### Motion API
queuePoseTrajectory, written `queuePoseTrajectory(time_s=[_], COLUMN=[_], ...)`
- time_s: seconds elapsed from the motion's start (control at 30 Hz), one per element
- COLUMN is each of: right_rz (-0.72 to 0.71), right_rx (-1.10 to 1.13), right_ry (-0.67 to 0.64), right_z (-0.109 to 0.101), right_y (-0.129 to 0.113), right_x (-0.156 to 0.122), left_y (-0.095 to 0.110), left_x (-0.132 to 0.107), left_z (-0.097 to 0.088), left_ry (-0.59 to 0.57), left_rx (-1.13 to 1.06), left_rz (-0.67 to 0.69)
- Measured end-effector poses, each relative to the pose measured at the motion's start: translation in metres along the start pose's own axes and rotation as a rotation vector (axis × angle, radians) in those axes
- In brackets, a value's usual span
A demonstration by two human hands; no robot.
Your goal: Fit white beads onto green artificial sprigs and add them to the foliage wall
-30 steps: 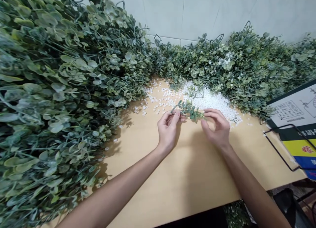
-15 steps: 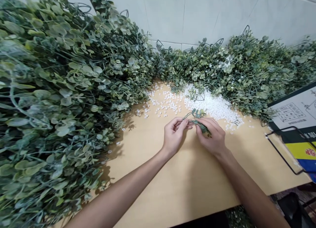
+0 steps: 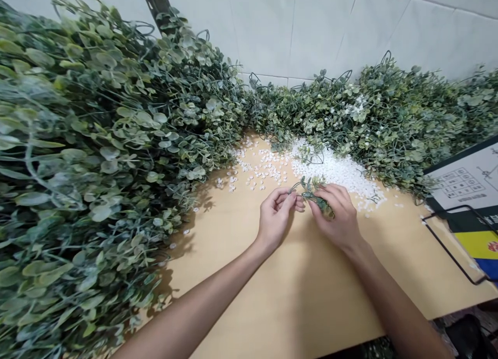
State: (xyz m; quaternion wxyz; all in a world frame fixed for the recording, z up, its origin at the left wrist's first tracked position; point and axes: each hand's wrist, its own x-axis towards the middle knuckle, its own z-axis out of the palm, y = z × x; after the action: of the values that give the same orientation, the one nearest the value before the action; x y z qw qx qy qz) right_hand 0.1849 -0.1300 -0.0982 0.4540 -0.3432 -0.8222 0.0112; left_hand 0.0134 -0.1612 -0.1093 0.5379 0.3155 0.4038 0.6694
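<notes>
head: hands (image 3: 337,219) closer together on sprig (image 3: 308,196) than before

Two hands (image 3: 273,218), one held sprig (image 3: 308,194).

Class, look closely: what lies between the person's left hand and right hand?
The head view shows a leafy sprig spanning the gap from the left hand to the right hand, which partly hides it.

The place is looking like a small workshop: bulk greenery (image 3: 116,156) is crowding the left and far sides of a table (image 3: 241,302), loose white bits (image 3: 334,169) are lying heaped, and a tiled wall (image 3: 264,32) is rising behind.
</notes>
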Motion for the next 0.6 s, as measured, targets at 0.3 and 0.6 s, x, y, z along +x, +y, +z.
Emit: queuePoseTrajectory(time_s=[0.3, 0.6], right_rz=[-0.048, 0.403], right_rx=[-0.124, -0.106], right_ry=[-0.025, 0.14], right_z=[-0.001, -0.018], right_y=[0.011, 0.023], right_x=[-0.004, 0.002], left_y=[0.005, 0.003], left_x=[-0.006, 0.002], left_z=[0.0, -0.001], left_ry=[-0.118, -0.017], left_rx=[0.023, -0.116], left_rz=[-0.042, -0.003])
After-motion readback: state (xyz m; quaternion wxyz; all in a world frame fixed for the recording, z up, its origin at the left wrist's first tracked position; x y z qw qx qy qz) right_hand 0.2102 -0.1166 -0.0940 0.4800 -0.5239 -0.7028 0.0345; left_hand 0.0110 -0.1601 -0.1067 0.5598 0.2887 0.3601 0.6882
